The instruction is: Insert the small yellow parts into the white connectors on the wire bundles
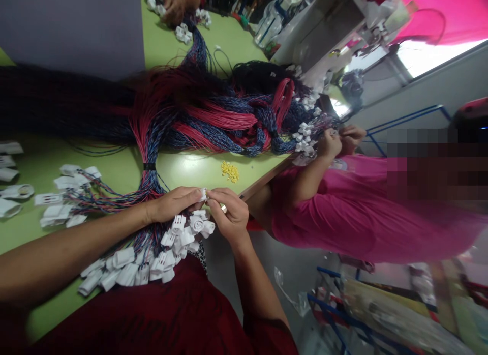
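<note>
Scene: A green table (190, 167) is strewn with long red, blue and black wiring. The view is tilted, and people work along the table's edges.
Left hand: The left hand (173, 203) reaches in across the table edge. Its fingers are closed, with thumb and fingertips pinching one end of a small white connector (203, 194).
Right hand: The right hand (230, 216) meets it from the opposite side, fingers curled shut on the same white connector.
White connector: It is held between the two hands, right at the near edge of the table.
Connector cluster: A heap of white plugs (179, 238) on wire ends lies just beneath both hands. It spills over the table edge onto the person's dark red clothing.
Wire bundle: Twisted red and blue wires (150, 184) run from under the left hand away across the table. A black band (149, 166) cinches them before they fan out into the big pile.
Yellow pieces: A small heap of yellow bits (230, 171) sits on bare table near the hands, not touching them.
Loose plugs: More white pieces (64, 195) lie at the left, tangled with thin wires.
Co-worker: A person in pink (343, 212) sits at the table's next side. Their hands (337, 141) are raised together at the pile's edge, and I cannot tell their grip.
Far end: Another person's hand (175, 6) rests among white plugs.
</note>
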The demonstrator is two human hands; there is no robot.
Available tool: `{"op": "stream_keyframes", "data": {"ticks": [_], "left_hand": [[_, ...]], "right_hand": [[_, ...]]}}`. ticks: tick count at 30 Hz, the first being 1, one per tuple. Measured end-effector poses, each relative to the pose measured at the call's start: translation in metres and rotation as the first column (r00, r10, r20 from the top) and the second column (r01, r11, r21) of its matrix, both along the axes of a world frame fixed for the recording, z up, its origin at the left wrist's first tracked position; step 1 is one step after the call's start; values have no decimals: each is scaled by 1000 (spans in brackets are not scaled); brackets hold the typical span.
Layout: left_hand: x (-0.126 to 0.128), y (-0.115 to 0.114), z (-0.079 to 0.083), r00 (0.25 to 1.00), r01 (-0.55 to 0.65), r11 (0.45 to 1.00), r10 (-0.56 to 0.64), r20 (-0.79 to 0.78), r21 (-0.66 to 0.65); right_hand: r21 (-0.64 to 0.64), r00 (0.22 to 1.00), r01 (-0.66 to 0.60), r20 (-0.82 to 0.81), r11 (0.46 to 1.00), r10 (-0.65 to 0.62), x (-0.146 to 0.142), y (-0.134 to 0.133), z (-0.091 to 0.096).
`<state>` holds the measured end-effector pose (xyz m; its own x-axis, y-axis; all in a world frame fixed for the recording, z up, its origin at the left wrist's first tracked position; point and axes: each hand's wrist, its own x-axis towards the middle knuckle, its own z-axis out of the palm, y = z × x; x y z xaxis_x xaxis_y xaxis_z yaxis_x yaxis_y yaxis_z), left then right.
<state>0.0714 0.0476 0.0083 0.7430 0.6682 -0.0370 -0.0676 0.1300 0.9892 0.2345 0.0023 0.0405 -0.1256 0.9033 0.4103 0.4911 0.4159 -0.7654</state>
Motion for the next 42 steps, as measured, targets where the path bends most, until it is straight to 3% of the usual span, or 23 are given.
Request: {"op": "stream_keyframes", "data": {"ticks": [7, 15, 20, 22, 24, 26, 28, 30, 32, 37, 39, 42], "left_hand": [[1, -2, 2, 999, -9, 999, 11, -37, 41], [-3, -5, 6, 1000, -8, 1000, 7, -19, -25], [-3, -3, 0, 999, -47, 999, 47, 10, 26], [-2, -3, -2, 998, -61, 996, 61, 2, 59], [-1, -3, -3, 997, -73, 994, 73, -5, 79], [-1, -3, -3, 995, -99, 992, 99, 2, 73], [0, -3, -2, 991, -135, 989, 134, 17, 65], [-1, -4, 0, 988, -152, 984, 151, 23, 92], [-2, -4, 2, 991, -134, 979, 135, 1, 154], [-5, -4, 5, 982, 9, 973, 35, -183, 232], [-3, -4, 4, 978, 16, 979, 27, -208, 203], [-1, -5, 2, 973, -89, 986, 116, -200, 140]], "right_hand": [[60, 983, -52, 180, 997, 41, 7, -1, 7], [163, 930, -142, 359, 976, 75, 4, -1, 7], [78, 869, -165, 483, 983, 107, -1, 3, 13], [28, 889, -152, 440, 988, 124, -3, 4, 15], [-42, 953, -102, 283, 994, 110, -4, 3, 13], [-165, 997, 26, 71, 986, -14, -4, 1, 9], [-353, 988, 103, -70, 930, -136, -2, -3, 5], [-512, 981, 49, -138, 858, -138, -1, -7, 4], [-571, 983, -19, -163, 821, -90, 0, -12, 6], [-478, 986, 79, -89, 875, -138, 7, -17, -1], [-415, 968, 217, -24, 884, -249, 14, -11, -14], [-268, 889, 457, 147, 848, -433, 28, 8, -36]]}}
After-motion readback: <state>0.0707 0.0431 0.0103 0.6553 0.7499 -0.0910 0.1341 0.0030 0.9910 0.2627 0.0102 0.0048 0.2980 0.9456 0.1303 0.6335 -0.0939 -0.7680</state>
